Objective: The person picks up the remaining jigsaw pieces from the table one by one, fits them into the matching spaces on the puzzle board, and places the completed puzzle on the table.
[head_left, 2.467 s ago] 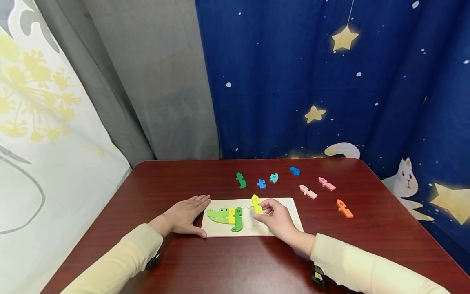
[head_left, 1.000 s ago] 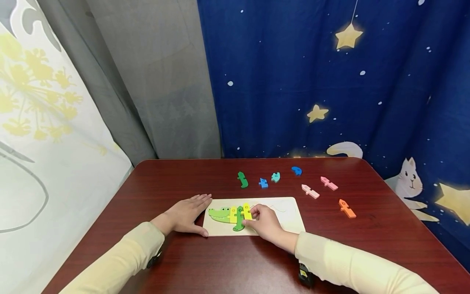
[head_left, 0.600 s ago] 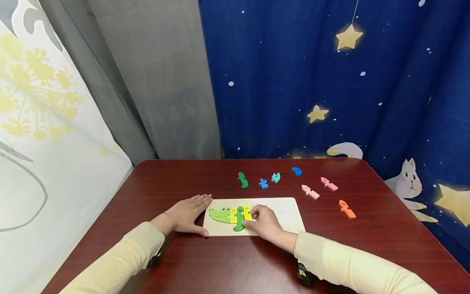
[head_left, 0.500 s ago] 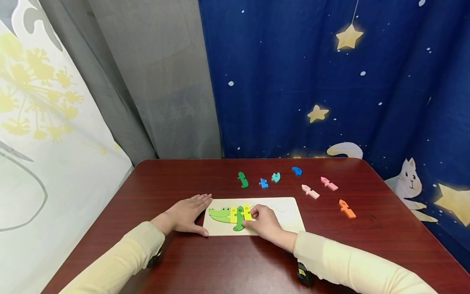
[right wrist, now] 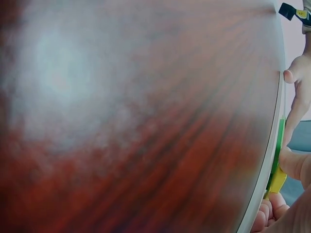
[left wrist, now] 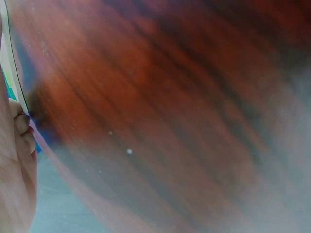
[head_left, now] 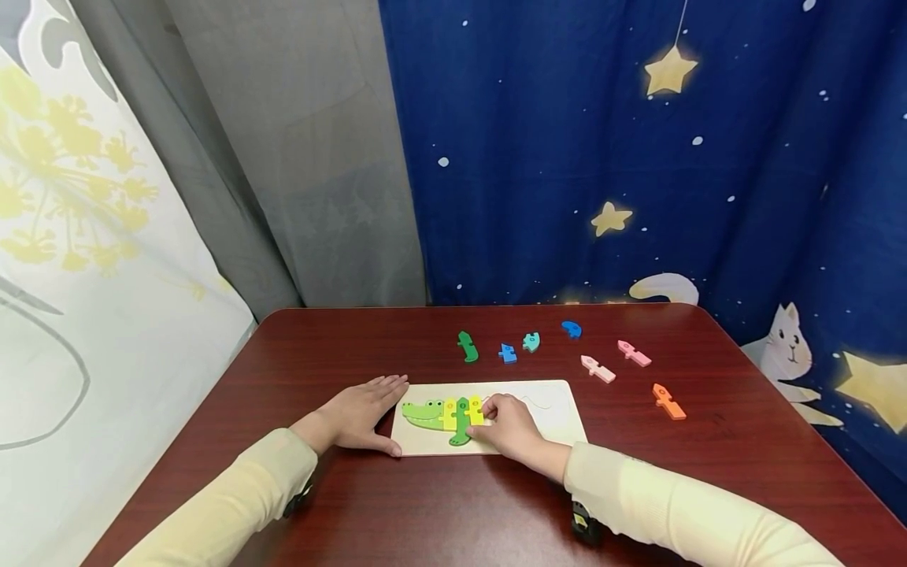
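A pale wooden puzzle board (head_left: 560,429) lies near the middle of the table. On its left half sit a light green crocodile head piece (head_left: 423,414), a yellow puzzle piece (head_left: 449,415) and a green leg piece (head_left: 460,425), side by side. My right hand (head_left: 520,433) pinches another yellow piece (head_left: 476,409) by its right side, right against the green leg. In the right wrist view, thumb and fingers are around this yellow piece (right wrist: 278,181). My left hand (head_left: 357,416) rests flat at the board's left edge, thumb at the front corner, fingers extended.
Loose puzzle pieces lie behind the board: dark green (head_left: 467,346), blue (head_left: 507,353), teal (head_left: 531,341) and dark blue (head_left: 571,329). To the right are a pale pink piece (head_left: 598,369), a pink piece (head_left: 634,353) and an orange piece (head_left: 668,402). Curtains hang beyond the table.
My right hand has moved left and down with the yellow piece, bringing it beside the green leg; over the last half second it has barely shifted. My left hand has stayed put.
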Demonstrator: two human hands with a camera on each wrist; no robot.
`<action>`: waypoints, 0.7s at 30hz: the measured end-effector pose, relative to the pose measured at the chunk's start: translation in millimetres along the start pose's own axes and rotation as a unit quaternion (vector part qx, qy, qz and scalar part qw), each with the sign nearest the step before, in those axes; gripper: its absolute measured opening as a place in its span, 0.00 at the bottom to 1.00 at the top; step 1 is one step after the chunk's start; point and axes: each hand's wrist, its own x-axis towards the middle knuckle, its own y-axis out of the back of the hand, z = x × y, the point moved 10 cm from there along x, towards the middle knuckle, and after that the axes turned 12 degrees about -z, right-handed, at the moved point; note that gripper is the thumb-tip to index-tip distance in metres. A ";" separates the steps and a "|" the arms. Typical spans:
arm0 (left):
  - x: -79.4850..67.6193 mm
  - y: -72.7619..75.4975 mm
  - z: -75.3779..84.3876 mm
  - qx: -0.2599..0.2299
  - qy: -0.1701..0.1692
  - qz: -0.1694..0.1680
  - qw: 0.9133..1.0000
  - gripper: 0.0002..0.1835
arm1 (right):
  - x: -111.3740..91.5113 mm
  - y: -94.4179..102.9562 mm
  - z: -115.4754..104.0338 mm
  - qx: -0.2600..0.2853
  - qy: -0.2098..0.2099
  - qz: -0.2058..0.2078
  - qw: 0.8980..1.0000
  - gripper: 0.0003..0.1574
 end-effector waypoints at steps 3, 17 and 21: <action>0.2 0.1 -0.2 0.002 0.000 0.001 1.000 0.64 | -0.4 -0.1 -0.3 0.002 -0.001 -0.002 1.000 0.19; -0.4 1.9 1.6 -0.001 -0.005 0.001 1.000 0.64 | -2.1 2.0 -1.8 0.009 0.004 -0.005 1.000 0.17; 0.5 0.4 0.5 0.002 -0.004 0.000 1.000 0.64 | -1.6 1.1 -0.6 0.010 0.003 -0.009 1.000 0.17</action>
